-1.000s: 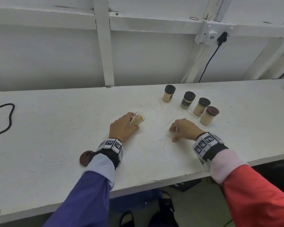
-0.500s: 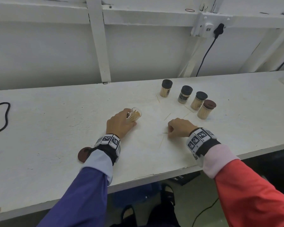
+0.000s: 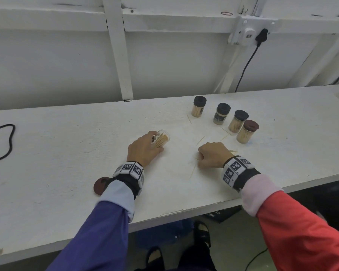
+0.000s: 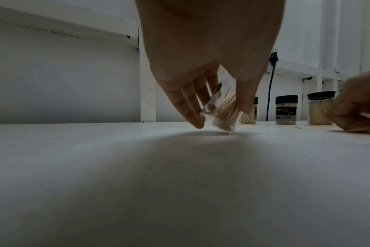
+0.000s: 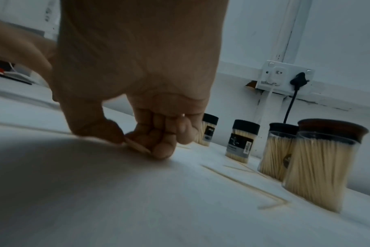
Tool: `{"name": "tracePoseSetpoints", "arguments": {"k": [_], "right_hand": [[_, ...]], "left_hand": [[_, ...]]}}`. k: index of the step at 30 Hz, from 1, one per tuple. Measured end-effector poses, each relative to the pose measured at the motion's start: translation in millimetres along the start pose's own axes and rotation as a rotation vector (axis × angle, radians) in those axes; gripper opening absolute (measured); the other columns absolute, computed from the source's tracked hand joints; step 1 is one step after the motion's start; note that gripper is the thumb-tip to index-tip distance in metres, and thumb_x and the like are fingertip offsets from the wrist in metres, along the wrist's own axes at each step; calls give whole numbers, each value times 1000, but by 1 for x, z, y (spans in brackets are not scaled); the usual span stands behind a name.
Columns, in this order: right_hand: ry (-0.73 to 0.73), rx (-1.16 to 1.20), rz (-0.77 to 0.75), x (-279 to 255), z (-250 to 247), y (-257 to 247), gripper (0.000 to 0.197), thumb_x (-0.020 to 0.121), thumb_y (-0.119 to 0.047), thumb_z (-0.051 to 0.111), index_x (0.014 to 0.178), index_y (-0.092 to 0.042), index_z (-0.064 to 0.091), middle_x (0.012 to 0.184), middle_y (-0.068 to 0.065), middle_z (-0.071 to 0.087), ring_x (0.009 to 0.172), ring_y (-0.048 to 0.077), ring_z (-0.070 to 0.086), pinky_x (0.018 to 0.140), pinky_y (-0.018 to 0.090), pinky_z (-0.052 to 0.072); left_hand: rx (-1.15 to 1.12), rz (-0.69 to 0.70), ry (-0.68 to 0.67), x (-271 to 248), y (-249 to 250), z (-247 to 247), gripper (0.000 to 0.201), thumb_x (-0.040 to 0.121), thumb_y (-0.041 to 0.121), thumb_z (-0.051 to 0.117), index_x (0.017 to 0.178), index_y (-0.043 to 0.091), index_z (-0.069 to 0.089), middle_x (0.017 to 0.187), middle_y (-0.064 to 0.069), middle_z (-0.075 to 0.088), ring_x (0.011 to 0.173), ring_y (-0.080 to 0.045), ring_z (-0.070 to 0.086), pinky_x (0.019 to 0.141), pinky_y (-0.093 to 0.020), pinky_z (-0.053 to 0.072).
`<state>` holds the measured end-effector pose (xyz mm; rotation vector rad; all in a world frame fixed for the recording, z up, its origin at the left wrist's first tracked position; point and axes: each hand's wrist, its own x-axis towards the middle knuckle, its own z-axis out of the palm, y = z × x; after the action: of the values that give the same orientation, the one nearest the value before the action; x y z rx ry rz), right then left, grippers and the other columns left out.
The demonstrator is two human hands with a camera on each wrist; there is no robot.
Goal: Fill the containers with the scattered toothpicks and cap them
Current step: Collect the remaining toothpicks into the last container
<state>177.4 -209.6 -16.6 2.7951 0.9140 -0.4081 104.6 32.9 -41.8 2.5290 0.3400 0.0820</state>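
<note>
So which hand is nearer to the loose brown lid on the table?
Left. The left hand is up the table from the brown lid, which lies beside its wrist; the right hand is far across to the right.

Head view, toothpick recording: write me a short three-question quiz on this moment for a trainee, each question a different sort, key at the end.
1. True or false: the open container in the left hand stands upright on the table.
2. Multiple choice: how many capped containers stand in the row at the far right? A two, B four, C six.
3. Fill in: the loose brown lid lies beside the ___ wrist.

Key
1. False: the left hand holds it tilted, only its bottom edge touching the table.
2. B: three black-capped, such as the farthest one, and a brown-capped container.
3. Left. Meanwhile the right hand pinches at loose toothpicks on the table.
</note>
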Motion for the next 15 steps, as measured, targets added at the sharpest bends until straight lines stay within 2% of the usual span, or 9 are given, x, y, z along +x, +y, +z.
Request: {"name": "tracePoseSetpoints", "arguments": {"k": [3,5,7,9,10,12,15], "right_hand": [[78,216,40,4,1,5,15,80,-30,61,81,-16,58,83,0,60,76,21,55,62,28,37],[170,441,53,11,-2,6,8,78,-25,65,80,-18,60,81,-2,62,76,18,57,63,29,43],[298,675,15,18,-11,2,4,80,-14,65,83,-15,67,77,-2,65,71,14,59,62,30,49],[370,873,-49,24,-25,-7,9,85,-5,62,88,-10,70,71,-1,64,59,4,58,53,25,49],[376,916,-86,27,-32,-13,10,88,-4,61,91,-7,70,70,-2,63,55,2,57,50,23,49],[379,875,-170,36,-42,-25,11,90,-4,60,93,-7,70,76,-4,63,62,4,57,50,21,49],[367,665,-282,49,-48,-42,11,88,-9,63,92,-11,73,86,-4,65,75,11,57,66,24,47]], "left_hand": [[-1,14,-7,0,0,0,52,83,43,69,129,31,49,124,9,62,111,-22,59,89,-36,45],[-3,24,-19,-1,1,0,52,83,44,69,130,30,49,123,8,62,111,-21,59,89,-35,44],[-2,30,-26,-1,2,0,53,83,44,69,130,30,48,123,9,62,110,-21,59,89,-35,44],[0,34,-27,-1,2,-1,53,83,44,69,130,31,48,122,9,62,109,-21,59,88,-36,45],[-1,38,-28,-1,2,-1,52,83,44,69,129,31,48,121,9,62,109,-21,59,87,-35,45],[-2,45,-32,-2,3,-1,52,83,43,70,129,31,49,120,10,62,108,-21,60,86,-34,44],[-15,60,-45,-3,5,-1,51,82,42,71,128,31,51,116,10,62,105,-20,60,82,-31,42]]}}
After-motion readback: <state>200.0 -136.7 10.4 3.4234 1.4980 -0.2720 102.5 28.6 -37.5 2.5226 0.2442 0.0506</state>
